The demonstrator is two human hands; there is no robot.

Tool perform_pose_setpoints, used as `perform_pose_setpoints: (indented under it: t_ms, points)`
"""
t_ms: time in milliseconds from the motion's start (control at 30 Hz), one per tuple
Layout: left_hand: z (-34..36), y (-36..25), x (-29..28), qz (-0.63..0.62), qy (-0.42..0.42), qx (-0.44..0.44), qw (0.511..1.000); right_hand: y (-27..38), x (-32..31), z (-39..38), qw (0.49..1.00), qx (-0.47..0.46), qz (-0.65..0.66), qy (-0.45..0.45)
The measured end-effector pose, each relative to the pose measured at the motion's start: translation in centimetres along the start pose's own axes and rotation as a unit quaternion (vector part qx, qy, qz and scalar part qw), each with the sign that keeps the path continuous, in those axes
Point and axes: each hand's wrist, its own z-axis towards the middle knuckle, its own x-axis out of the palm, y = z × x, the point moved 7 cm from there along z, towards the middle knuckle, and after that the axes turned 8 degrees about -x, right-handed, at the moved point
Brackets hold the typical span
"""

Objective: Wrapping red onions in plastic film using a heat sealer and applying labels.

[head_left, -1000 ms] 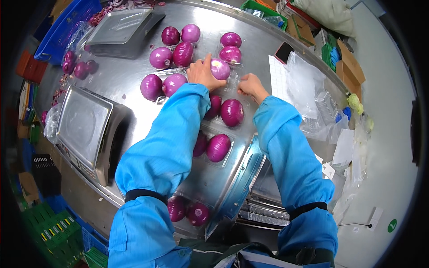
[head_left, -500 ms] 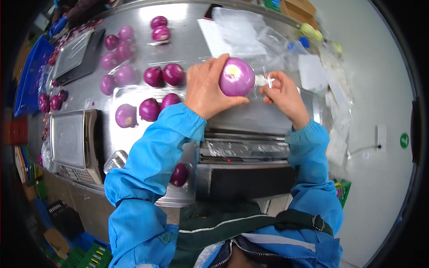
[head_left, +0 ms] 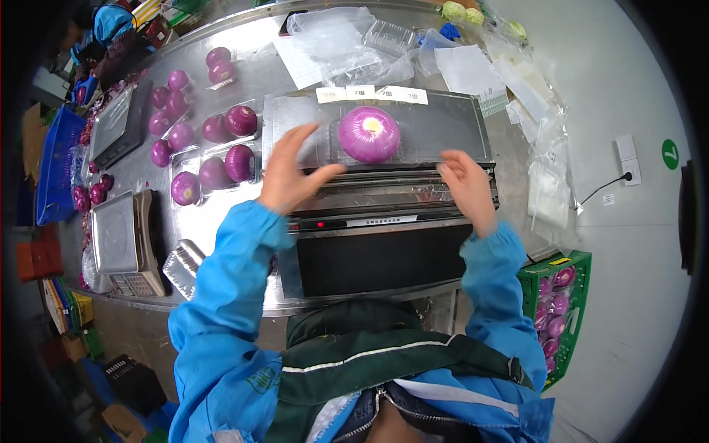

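Observation:
A large purple onion (head_left: 369, 135), with clear plastic glinting about its base, rests on the grey metal top plate of a film-wrapping machine (head_left: 295, 122). My left hand (head_left: 292, 176) hovers left of the onion, thumb and fingers spread and slightly blurred, holding nothing. To the onion's right is my right hand (head_left: 467, 186), its fingers loosely bent and apart, with nothing visible in them. Both hands are apart from the onion. Nearer me, a film roll slot (head_left: 377, 193) crosses the machine, above its black front panel (head_left: 380, 258).
Several purple onions (head_left: 240, 119) stand in clear trays on the left of the steel table. Scales (head_left: 114, 232), a blue crate (head_left: 59, 166) and stacked clear trays (head_left: 185, 266) lie around there. Plastic bags (head_left: 332, 40) and papers (head_left: 473, 77) cover the back. A green crate (head_left: 557, 317) holds packed onions.
My left hand has let go of the onion, which now rests on the plate. My right hand no longer holds the clear film. The view has shifted, showing more of the right side.

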Motion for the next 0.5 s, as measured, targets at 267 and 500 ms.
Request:
perform_pose_setpoints:
  t_ms: [267, 500]
  points:
    - [-6.0, 5.5, -1.0, 0.175, 0.001, -0.236, 0.956, 1.7, -0.6, -3.6, 0.913, -0.099, -0.38, -0.109]
    - [-8.8, 5.4, -1.3, -0.276, 0.067, -0.357, 0.89, -1.3, 0.0, -3.1, 0.964, 0.097, 0.24, -0.055]
